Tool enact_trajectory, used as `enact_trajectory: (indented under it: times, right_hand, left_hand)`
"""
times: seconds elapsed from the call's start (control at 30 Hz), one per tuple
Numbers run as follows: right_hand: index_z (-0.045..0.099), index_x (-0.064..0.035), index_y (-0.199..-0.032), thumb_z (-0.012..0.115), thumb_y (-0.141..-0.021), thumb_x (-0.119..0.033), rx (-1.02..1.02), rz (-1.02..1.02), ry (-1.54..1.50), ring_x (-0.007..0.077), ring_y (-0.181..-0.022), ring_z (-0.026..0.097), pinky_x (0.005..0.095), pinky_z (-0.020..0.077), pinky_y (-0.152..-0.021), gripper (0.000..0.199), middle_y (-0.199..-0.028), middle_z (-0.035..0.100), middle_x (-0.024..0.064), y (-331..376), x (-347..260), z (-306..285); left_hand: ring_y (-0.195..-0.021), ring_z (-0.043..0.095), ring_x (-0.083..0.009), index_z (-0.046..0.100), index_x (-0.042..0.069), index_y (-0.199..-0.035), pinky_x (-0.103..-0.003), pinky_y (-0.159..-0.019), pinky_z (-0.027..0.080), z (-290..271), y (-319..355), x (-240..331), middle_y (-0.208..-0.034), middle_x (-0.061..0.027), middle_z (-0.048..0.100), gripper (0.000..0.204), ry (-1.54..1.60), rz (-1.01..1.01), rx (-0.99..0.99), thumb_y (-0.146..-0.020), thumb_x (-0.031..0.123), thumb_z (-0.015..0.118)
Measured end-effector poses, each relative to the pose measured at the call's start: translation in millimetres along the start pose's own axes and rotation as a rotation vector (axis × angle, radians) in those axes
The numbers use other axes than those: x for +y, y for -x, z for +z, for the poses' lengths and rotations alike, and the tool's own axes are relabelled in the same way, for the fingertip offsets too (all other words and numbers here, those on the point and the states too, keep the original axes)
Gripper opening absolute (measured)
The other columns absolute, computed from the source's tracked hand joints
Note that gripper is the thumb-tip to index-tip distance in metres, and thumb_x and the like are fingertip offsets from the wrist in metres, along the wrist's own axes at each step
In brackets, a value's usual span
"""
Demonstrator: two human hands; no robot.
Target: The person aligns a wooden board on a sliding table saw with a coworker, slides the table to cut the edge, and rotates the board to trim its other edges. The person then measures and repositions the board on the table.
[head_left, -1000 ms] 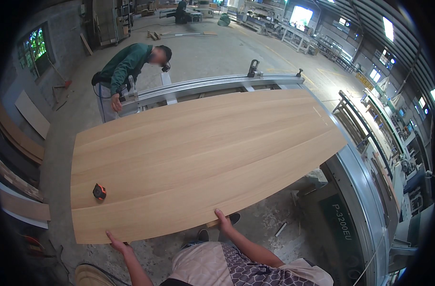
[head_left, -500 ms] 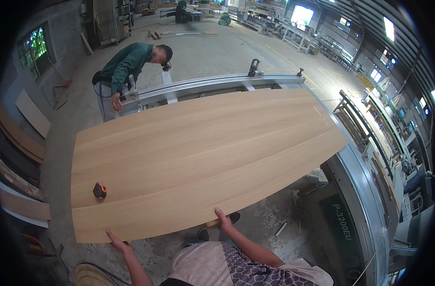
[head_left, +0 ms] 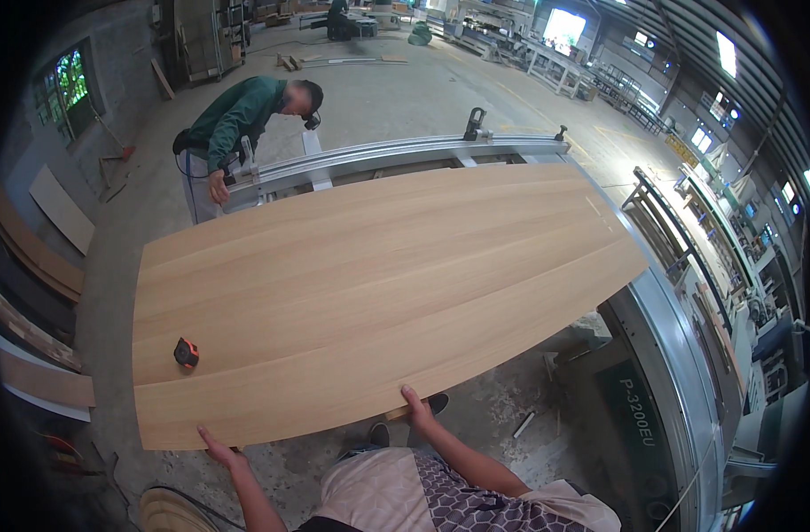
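Observation:
A large wood-grain panel [head_left: 360, 293] lies across a saw machine's sliding table, its near side reaching out toward me. My left hand [head_left: 219, 449] grips the near edge close to the left corner, thumb on top and fingers hidden underneath. Farther right along that edge, my right hand [head_left: 416, 408] holds the panel the same way, its fingers also below. A black and orange tape measure [head_left: 186, 354] rests on the panel near its left end, apart from both hands.
Beyond the far left corner a co-worker in a green top [head_left: 245, 115] bends over the metal fence [head_left: 378, 160]. The machine's grey body [head_left: 635, 417] stands at right. Boards [head_left: 46, 390] lean along the left wall. A round stool-like object [head_left: 176, 512] is at lower left.

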State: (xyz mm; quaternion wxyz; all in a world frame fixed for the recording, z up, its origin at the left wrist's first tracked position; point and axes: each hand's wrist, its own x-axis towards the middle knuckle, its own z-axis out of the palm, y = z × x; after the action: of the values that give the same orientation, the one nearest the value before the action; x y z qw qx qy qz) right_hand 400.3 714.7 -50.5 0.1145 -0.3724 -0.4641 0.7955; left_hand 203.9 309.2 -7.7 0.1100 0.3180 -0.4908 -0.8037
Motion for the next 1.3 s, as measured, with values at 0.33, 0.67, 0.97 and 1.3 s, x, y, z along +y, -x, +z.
enact_trajectory:
  times: [0.33, 0.67, 0.97, 1.3]
  right_hand:
    - [0.041, 0.0056, -0.136, 0.065, -0.087, -0.049, 0.013, -0.093, 0.004, 0.0241, -0.115, 0.057, 0.0371, 0.0447, -0.099, 0.078, -0.126, 0.057, 0.0167, -6.8, 8.0, -3.2]
    - [0.040, 0.0058, -0.138, 0.063, -0.086, -0.053, 0.004, -0.064, 0.019, 0.0254, -0.115, 0.057, 0.0368, 0.0446, -0.099, 0.082, -0.128, 0.056, 0.0172, -3.8, 2.6, -0.9]
    - [0.040, 0.0048, -0.139, 0.063, -0.086, -0.053, -0.001, -0.049, 0.016, 0.0247, -0.115, 0.056, 0.0367, 0.0437, -0.099, 0.081, -0.128, 0.056, 0.0167, -2.7, 2.5, -0.6]
    - [0.041, 0.0047, -0.138, 0.063, -0.086, -0.053, 0.018, -0.032, 0.023, 0.0246, -0.114, 0.057, 0.0370, 0.0455, -0.098, 0.081, -0.128, 0.056, 0.0168, -2.9, 3.3, -1.4]
  left_hand:
    - [-0.118, 0.055, -0.0275, 0.039, 0.006, -0.144, -0.043, -0.096, 0.046, 1.2, 1.8, 0.7, -0.137, -0.0124, 0.051, 0.081, -0.022, -0.012, 0.001, -0.086, 0.056, 0.064]
    - [-0.116, 0.056, -0.0280, 0.039, 0.005, -0.144, -0.044, -0.094, 0.047, 0.2, -1.8, -0.3, -0.137, -0.0128, 0.052, 0.080, -0.014, -0.011, 0.001, -0.087, 0.056, 0.064]
    - [-0.117, 0.056, -0.0282, 0.038, 0.006, -0.144, -0.044, -0.094, 0.047, -1.4, -3.6, -0.8, -0.137, -0.0129, 0.051, 0.081, -0.018, -0.009, 0.004, -0.087, 0.057, 0.064]
    - [-0.115, 0.056, -0.0281, 0.041, 0.005, -0.143, -0.044, -0.093, 0.047, 3.9, 2.4, 1.9, -0.136, -0.0125, 0.053, 0.082, -0.022, -0.008, 0.023, -0.085, 0.057, 0.065]
